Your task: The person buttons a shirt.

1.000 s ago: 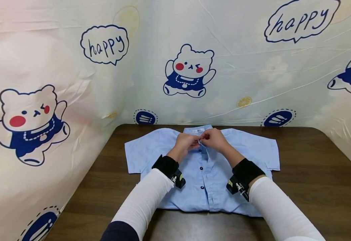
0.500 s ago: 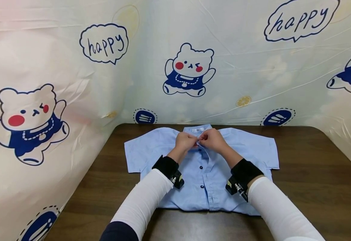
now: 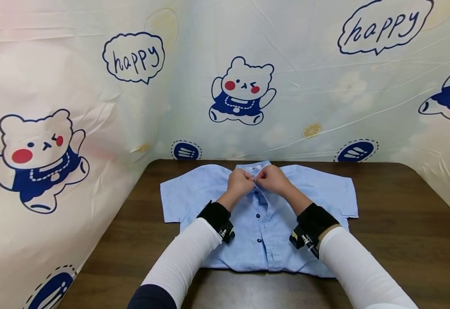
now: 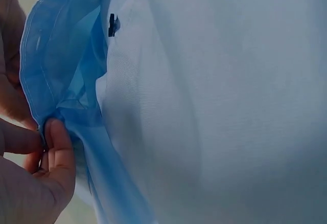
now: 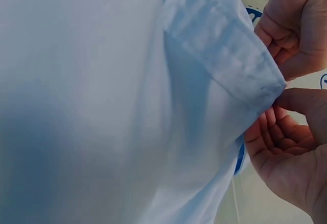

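A light blue short-sleeved shirt (image 3: 209,193) lies spread front up, its collar at the far side. Both hands meet at the top of its button front, just under the collar. My left hand (image 3: 240,182) pinches the placket edge between thumb and fingers, which shows close up in the left wrist view. Touching it from the right, my right hand (image 3: 273,179) pinches the corner of the other front edge (image 5: 230,55). Whatever lies between the fingertips is hidden. Below the hands runs a row of dark buttons (image 3: 258,216); one button (image 4: 111,25) stands out in the left wrist view.
The shirt rests on a dark brown wooden table (image 3: 398,223). A pale printed curtain (image 3: 306,94) with bears and "happy" bubbles hangs behind and at the sides. Both wrists carry black straps with small cameras (image 3: 299,237).
My left fingers, stretched out toward the right hand a second ago, have drawn in to a tighter pinch. The right hand has stayed almost in place. The shirt lies as before.
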Action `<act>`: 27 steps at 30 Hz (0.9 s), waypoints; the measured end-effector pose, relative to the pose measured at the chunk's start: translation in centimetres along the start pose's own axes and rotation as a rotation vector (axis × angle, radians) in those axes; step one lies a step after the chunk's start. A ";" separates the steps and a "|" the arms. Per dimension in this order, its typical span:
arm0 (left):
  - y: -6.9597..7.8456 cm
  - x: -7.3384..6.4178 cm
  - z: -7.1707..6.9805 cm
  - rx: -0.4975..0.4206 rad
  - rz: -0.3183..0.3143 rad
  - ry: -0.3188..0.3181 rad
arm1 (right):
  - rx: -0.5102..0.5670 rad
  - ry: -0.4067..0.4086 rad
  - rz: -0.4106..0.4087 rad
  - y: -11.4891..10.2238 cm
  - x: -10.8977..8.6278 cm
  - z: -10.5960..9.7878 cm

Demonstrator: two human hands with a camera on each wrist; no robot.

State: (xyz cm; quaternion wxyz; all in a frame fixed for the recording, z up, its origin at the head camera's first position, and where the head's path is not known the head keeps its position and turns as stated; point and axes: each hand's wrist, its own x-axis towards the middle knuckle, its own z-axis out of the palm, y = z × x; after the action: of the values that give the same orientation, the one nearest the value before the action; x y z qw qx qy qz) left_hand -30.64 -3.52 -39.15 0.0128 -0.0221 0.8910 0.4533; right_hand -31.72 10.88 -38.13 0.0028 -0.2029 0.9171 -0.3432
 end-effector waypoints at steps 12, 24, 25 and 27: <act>0.1 -0.3 0.1 -0.003 0.095 0.004 | 0.060 -0.006 0.104 -1.2 -0.1 0.8; -0.2 0.0 0.2 0.055 0.220 0.066 | 0.567 -0.081 0.394 -1.0 0.2 -0.2; -0.2 0.0 0.2 0.076 0.237 0.086 | 0.617 -0.091 0.418 -0.9 0.3 -0.2; -0.2 0.0 0.4 0.121 0.267 0.131 | 0.690 -0.116 0.454 -0.8 0.4 -0.3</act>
State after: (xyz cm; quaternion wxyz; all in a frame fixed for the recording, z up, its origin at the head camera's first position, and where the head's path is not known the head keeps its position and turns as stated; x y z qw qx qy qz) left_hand -30.58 -3.36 -39.56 -0.1047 0.0679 0.9106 0.3940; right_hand -31.82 10.41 -37.32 0.1978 -0.0016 0.7682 -0.6088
